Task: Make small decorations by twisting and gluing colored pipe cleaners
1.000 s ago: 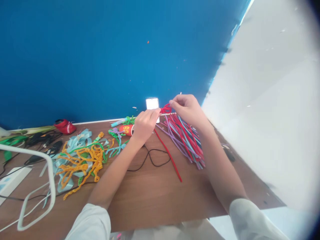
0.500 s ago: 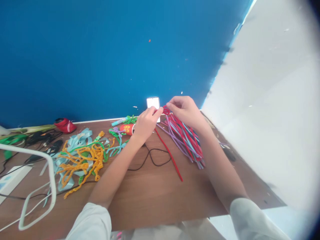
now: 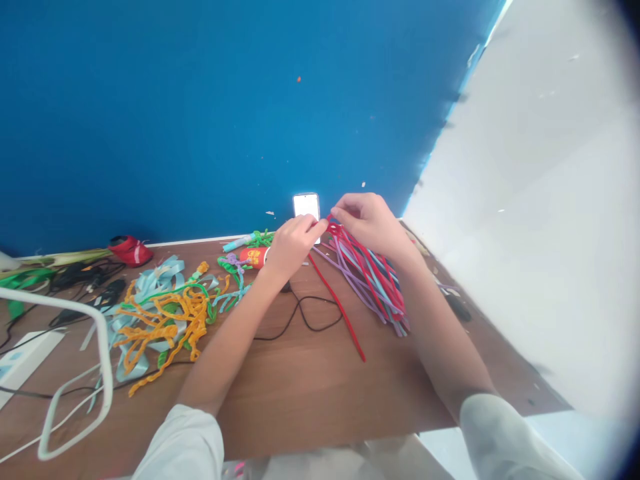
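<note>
Thin red strand (image 3: 335, 229), looped, L hand (image 3: 291, 243) w/ R hand (image 3: 373, 217) pinching it

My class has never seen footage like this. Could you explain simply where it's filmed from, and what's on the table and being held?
There is no machine here, only a person's bare left hand and right hand. All the pictures come from one camera worn on the head, looking forward and down. The fingertips hold a looped red strand. On the brown table lie a bundle of coloured strands and, to the left, orange twisted strands over pale blue ribbon. A phone shows a bright screen behind.
</note>
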{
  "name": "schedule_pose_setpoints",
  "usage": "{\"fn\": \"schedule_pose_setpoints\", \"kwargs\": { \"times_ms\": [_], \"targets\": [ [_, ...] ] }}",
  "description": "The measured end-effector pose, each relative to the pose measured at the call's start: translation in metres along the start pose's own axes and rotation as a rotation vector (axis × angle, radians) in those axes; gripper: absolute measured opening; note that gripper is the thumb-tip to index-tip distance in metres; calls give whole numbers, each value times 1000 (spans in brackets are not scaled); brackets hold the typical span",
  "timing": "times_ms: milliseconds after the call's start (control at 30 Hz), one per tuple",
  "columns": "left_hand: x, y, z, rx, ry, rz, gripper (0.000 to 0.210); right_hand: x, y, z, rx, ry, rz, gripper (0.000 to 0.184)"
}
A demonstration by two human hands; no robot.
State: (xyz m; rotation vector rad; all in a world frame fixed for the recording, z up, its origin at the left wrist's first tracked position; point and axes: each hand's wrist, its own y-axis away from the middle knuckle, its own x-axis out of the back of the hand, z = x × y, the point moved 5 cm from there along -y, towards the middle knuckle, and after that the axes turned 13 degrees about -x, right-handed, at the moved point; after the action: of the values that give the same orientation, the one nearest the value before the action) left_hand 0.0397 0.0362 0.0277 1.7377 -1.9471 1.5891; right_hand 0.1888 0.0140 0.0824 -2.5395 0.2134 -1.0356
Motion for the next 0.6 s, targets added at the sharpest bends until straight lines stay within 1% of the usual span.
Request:
{"fn": "schedule_pose_setpoints", "kwargs": {
  "times_ms": [100,233,333,433,600],
  "targets": [
    [1,-1,0,-8,34,6,31,0,0,-1,3,29,-3,21],
    [3,-2,2,-52,40,22,32,-1,-4,6,-46,2,41,21],
    [2,-2,2,-58,71,10,31,-2,-6,10,-64,14,51,23],
    [1,-1,0,-56,74,-7,29,-3,-5,6,-24,53,28,22],
    [1,-1,-2,-66,89,-41,25,-9,-1,-1,66,133,-49,22]
  ]
}}
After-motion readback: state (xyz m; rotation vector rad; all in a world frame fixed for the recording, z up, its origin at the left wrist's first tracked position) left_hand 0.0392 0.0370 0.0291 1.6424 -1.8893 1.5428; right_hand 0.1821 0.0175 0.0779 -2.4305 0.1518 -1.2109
